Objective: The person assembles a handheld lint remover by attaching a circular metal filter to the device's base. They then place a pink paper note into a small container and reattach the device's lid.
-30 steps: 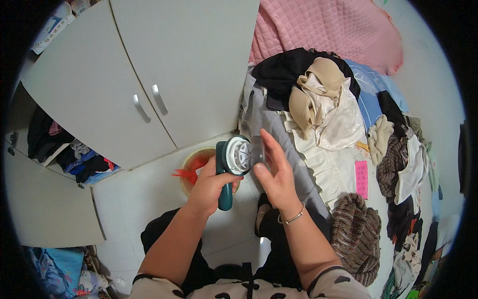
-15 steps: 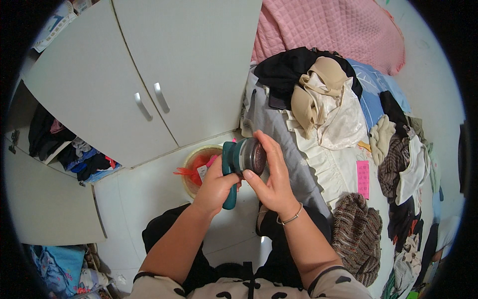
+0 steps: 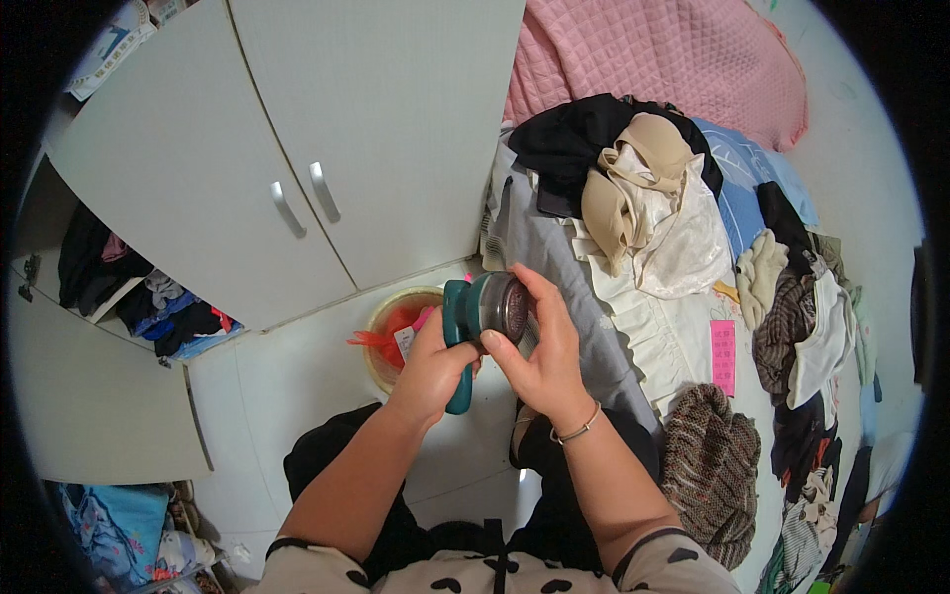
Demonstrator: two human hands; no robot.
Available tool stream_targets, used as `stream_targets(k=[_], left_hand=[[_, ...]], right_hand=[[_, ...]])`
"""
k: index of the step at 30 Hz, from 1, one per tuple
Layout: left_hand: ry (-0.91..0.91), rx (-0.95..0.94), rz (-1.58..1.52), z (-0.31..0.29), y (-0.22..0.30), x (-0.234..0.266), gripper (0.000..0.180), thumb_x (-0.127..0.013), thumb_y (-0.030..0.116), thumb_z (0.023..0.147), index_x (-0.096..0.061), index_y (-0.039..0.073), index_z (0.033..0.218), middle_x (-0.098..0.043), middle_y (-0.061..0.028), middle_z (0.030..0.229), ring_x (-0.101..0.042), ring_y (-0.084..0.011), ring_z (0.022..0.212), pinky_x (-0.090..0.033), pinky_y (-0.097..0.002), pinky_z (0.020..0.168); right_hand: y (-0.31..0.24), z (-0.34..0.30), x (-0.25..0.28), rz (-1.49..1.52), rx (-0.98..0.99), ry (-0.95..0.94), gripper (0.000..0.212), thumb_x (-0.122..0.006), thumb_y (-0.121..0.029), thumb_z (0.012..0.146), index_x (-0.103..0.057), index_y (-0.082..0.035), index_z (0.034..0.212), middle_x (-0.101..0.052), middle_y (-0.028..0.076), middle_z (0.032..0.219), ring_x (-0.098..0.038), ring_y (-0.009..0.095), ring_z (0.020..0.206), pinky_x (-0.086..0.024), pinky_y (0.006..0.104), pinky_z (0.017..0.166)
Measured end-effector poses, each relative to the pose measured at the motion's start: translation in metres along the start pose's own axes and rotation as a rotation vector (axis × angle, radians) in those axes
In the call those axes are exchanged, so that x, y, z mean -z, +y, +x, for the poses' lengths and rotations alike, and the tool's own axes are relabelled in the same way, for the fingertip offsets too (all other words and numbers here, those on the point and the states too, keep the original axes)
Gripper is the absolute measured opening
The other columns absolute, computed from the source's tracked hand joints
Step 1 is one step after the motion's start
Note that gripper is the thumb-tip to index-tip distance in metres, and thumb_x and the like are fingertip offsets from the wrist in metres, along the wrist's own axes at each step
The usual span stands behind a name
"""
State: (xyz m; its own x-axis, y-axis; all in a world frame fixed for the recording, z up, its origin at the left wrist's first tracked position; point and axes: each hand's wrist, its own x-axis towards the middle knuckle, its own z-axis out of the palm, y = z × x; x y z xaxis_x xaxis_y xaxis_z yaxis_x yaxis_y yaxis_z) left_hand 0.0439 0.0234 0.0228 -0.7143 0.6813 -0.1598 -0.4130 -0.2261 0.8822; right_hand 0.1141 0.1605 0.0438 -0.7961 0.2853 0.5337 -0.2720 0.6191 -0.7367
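A teal fabric shaver (image 3: 457, 389) with a clear collar and a dark round head is held up above the floor, in front of my knees. My left hand (image 3: 427, 376) is closed round its handle. On the other side, my right hand (image 3: 544, 356) cups the round head, its thumb pressing the clear collar and its fingers along the far edge. Part of the handle is hidden behind my left fingers. Below and beyond the shaver stands a round bin (image 3: 381, 368) with a red plastic bag inside.
To the right is a bed with a ruffled cream cover (image 3: 633, 342), heaped clothes, beige bras (image 3: 606, 210) and a brown knitted garment (image 3: 711, 465). A white wardrobe (image 3: 386, 129) stands ahead. An open cupboard door (image 3: 109, 396) juts out at the left, beside stuffed shelves.
The whole view has shifted very slightly to the right. Both hands keep their hold on the fabric shaver, almost unmoved.
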Motion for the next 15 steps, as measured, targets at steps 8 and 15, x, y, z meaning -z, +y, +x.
stream_targets(k=[8,15], left_hand=[[0.067,-0.008,0.096,-0.002,0.004,-0.006,0.033,-0.053,-0.007,0.079,-0.051,0.003,0.11,-0.057,-0.0025,0.088,-0.055,-0.0109,0.073,-0.045,-0.0244,0.065],[0.172,-0.143,0.324,0.009,-0.02,0.004,0.023,-0.058,-0.002,0.079,-0.051,0.005,0.1,-0.054,-0.0033,0.074,-0.051,-0.0108,0.06,-0.041,-0.0253,0.053]], right_hand=[[0.003,-0.004,-0.004,-0.096,-0.07,0.076,0.066,-0.072,-0.031,0.08,-0.044,0.002,0.13,-0.057,0.022,0.113,-0.059,0.035,0.101,-0.048,0.0382,0.087],[0.003,-0.003,0.009,-0.076,-0.284,-0.066,0.069,-0.067,-0.036,0.084,-0.041,0.003,0.135,-0.06,0.025,0.111,-0.063,0.036,0.098,-0.049,0.0388,0.085]])
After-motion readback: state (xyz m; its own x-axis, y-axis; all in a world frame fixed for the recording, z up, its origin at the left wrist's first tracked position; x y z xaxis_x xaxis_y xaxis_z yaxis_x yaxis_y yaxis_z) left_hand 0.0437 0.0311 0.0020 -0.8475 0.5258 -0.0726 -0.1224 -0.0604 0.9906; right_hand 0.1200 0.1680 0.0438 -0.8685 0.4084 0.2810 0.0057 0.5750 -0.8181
